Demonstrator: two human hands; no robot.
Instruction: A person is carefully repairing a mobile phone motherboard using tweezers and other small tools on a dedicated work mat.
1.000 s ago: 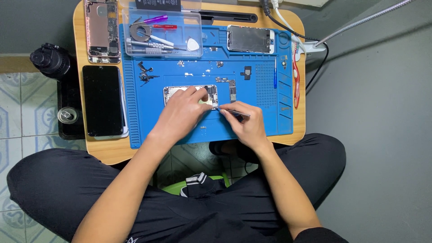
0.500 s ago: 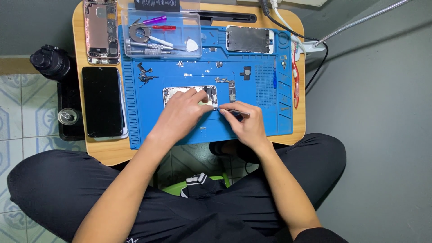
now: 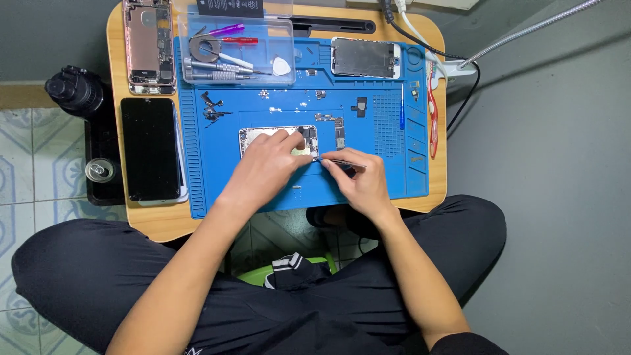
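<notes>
1. The person sits cross-legged behind a small wooden table [image 3: 141, 223], both bare forearms reaching forward and angling in toward the middle of a blue work mat [image 3: 263, 177].
2. The left hand [image 3: 266, 172] lies palm-down over an opened phone body [image 3: 263, 137] near the mat's centre. Its fingers are stretched forward and loosely spread, pressing on the phone's top and right part rather than closing around it; only the phone's upper edge and left corner show past the hand.
3. The right hand [image 3: 360, 184] rests just right of the left one, wrist low on the mat, fingers curled tight in a pinch around thin tweezers [image 3: 338, 162]. The tweezers lie nearly flat, pointing left, their tip at the phone's right edge, next to the left fingertips. I cannot tell whether the tip holds anything.
4. A small circuit strip [image 3: 340, 133] lies just above the right hand, with tiny loose parts scattered farther up the mat.
5. At the mat's top edge sit a clear plastic tray [image 3: 190, 46] of tools and a phone screen panel [image 3: 365, 58]. A dark phone [image 3: 150, 148] and another stripped phone housing [image 3: 148, 45] lie on the table's left side.
</notes>
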